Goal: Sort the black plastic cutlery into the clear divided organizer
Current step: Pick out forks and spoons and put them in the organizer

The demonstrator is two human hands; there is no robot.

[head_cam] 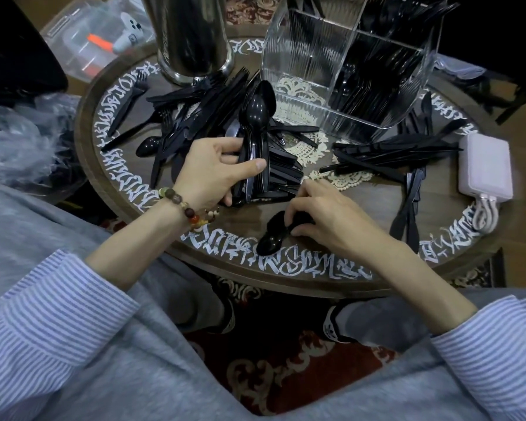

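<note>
The person is wearing a blue-and-white pinstriped shirt with cuffed sleeves (58, 299), loose grey fabric trousers (152, 360), and a multicoloured beaded bracelet (189, 211) on the left wrist, at ten o'clock from the trousers; black-and-white shoes (331, 326) are showing below.

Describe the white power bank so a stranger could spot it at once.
Start at the round wooden table with white script round its rim, then look to its right edge, right of the clear organizer. There lies the power bank, a flat pale rectangular block with white cables looping from its near end, the only light-coloured thing among black cutlery.
</note>
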